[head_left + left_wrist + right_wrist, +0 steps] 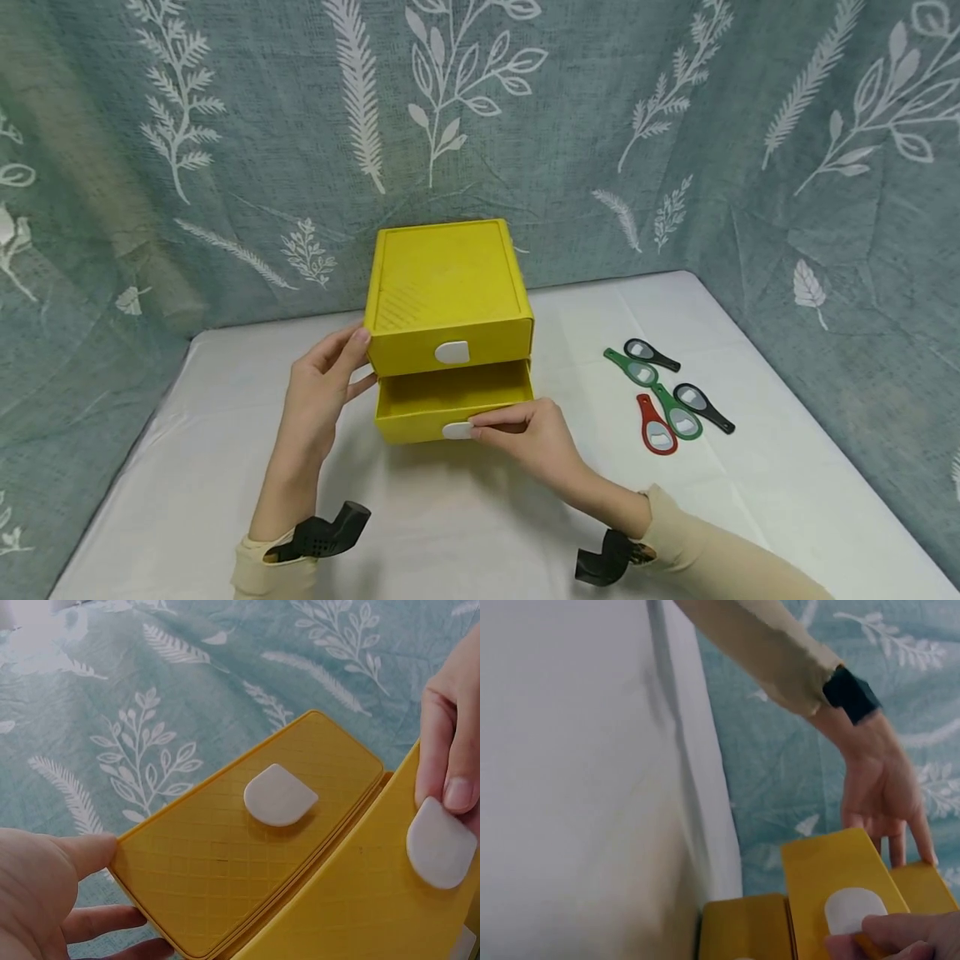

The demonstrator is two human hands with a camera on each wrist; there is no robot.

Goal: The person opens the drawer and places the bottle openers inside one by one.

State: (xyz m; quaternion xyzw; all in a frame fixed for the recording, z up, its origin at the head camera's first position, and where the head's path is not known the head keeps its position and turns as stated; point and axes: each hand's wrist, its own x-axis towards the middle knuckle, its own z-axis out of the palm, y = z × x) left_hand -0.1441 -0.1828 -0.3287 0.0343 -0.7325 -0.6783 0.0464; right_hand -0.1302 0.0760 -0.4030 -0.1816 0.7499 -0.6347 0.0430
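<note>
Yellow cabinet: boxy, far middle of the desk, drawer below the top one out
Right hand: pinching its white pull
Left hand: fingers loosely extended, touching cabinet's left side
Paddle-shaped tools: five, over right

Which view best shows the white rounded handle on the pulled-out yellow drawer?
The left wrist view: the white rounded handle appears large, nearly whole, on the yellow drawer. The head view shows it small, partly covered by the right hand; the right wrist view, partly behind that hand's fingers.
</note>
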